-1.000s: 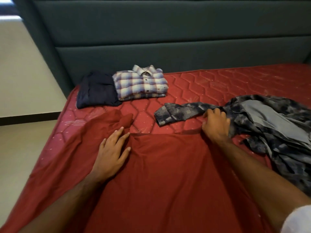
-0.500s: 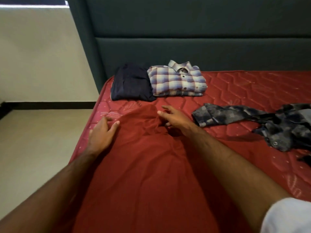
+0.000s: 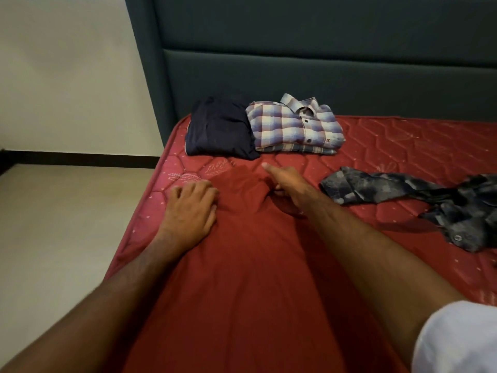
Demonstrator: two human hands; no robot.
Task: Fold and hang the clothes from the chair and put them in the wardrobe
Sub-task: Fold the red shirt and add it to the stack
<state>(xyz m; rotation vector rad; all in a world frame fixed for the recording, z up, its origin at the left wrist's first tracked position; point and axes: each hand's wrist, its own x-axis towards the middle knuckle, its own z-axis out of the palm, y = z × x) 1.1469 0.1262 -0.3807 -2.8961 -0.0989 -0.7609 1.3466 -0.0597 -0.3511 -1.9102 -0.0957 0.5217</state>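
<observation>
A dark red garment [image 3: 242,265] lies spread on the red mattress [image 3: 403,146] in front of me. My left hand [image 3: 189,208] presses flat on its left edge near the mattress side, fingers slightly bent. My right hand [image 3: 287,184] lies on the garment's far end with the fingers stretched forward. A folded navy garment [image 3: 219,130] and a folded plaid shirt [image 3: 293,127] sit side by side by the headboard. To the right lies a crumpled grey-blue patterned shirt [image 3: 430,200].
A dark teal padded headboard [image 3: 295,63] stands behind the mattress. Left of the bed are a beige floor [image 3: 67,224] and a pale wall with a dark skirting. The mattress's left edge runs just beside my left hand.
My right hand left the patterned shirt and came over to the red garment's far end. My left hand slid out to its left edge. The view turned left.
</observation>
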